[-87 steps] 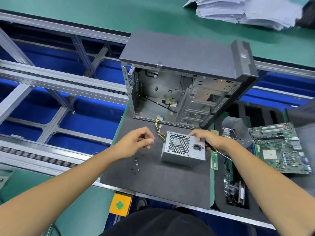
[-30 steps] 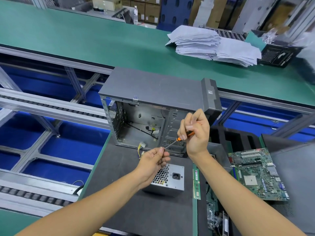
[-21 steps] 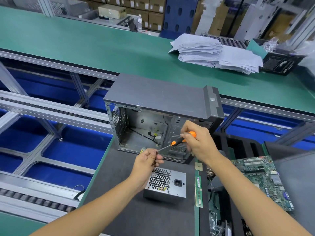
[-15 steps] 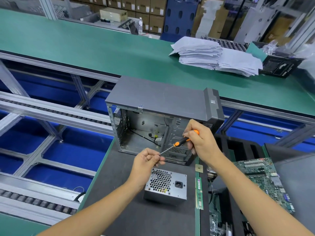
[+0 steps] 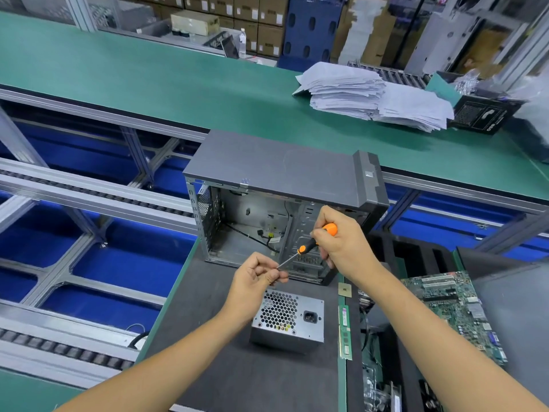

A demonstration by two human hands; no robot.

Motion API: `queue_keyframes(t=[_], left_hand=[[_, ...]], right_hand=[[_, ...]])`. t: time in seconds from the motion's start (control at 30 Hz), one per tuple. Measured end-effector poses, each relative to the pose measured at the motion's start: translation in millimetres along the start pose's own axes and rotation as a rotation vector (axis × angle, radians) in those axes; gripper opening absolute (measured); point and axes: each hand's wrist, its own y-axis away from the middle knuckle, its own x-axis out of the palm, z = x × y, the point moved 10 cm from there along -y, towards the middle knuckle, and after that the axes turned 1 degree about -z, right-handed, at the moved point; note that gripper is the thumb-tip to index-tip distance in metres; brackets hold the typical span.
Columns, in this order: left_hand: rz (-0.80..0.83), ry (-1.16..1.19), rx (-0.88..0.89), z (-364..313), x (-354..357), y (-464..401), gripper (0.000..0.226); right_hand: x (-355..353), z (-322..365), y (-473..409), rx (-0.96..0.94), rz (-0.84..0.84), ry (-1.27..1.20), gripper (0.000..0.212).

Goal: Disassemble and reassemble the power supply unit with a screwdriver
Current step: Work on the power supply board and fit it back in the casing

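Landmark: power supply unit [image 5: 287, 322], out of the case, lying on the dark mat [image 5: 252, 379] with its honeycomb grille up. So removal looks done; refitting and screwing down remain, I judge.

Just beyond the unit, my left hand [image 5: 256, 278] pinches something tiny at the screwdriver's tip; probably a screw, too small to tell. Right of that and higher, my right hand [image 5: 338, 239] grips the orange-handled screwdriver [image 5: 309, 246], shaft angled down toward the left fingers.

Right of the unit: a memory stick [image 5: 344, 334], then a motherboard [image 5: 451, 310].

Behind the unit: the open computer case [image 5: 282, 200], its bay empty of the supply. Farther still, stacked papers [image 5: 374, 96] on the green bench [image 5: 148, 75].
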Motion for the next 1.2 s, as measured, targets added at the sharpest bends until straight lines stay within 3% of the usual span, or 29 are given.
queue_keyframes(t=[0.1, 0.2, 0.27, 0.33, 0.4, 0.47, 0.77, 1.0, 1.13, 1.2], left_hand=[[0.092, -0.063, -0.002, 4, -1, 0, 0.029], [0.038, -0.319, -0.095, 20, -23, -3, 0.06], [-0.066, -0.52, -0.301, 44, -48, -9, 0.076], [-0.01, -0.72, -0.583, 68, -57, -10, 0.081], [0.122, -0.665, -0.812, 83, -52, -4, 0.089], [0.259, -0.59, -0.923, 86, -40, 0, 0.098], [0.694, -0.852, -0.749, 88, 16, -24, 0.086], [0.816, -0.911, -0.682, 93, 36, -23, 0.084], [0.87, -0.86, -0.624, 91, 38, -19, 0.029], [0.909, -0.822, -0.586, 91, 38, -19, 0.019]], right_hand=[[2, 2, 0, -0.024, -0.003, 0.014, 0.014], [-2, 1, -1, -0.014, -0.019, -0.003, 0.018], [-6, -2, -2, -0.011, -0.026, 0.001, 0.018], [-10, -7, -3, -0.007, -0.033, 0.012, 0.017], [-12, -12, -4, 0.002, -0.034, 0.01, 0.017], [-14, -15, -5, 0.003, -0.035, 0.011, 0.018], [-23, -17, 1, -0.014, -0.02, 0.078, 0.025], [-23, -29, -1, -0.005, -0.001, 0.11, 0.021], [-21, -38, -5, 0.008, 0.013, 0.133, 0.02], [-20, -41, -6, 0.022, 0.02, 0.138, 0.019]])
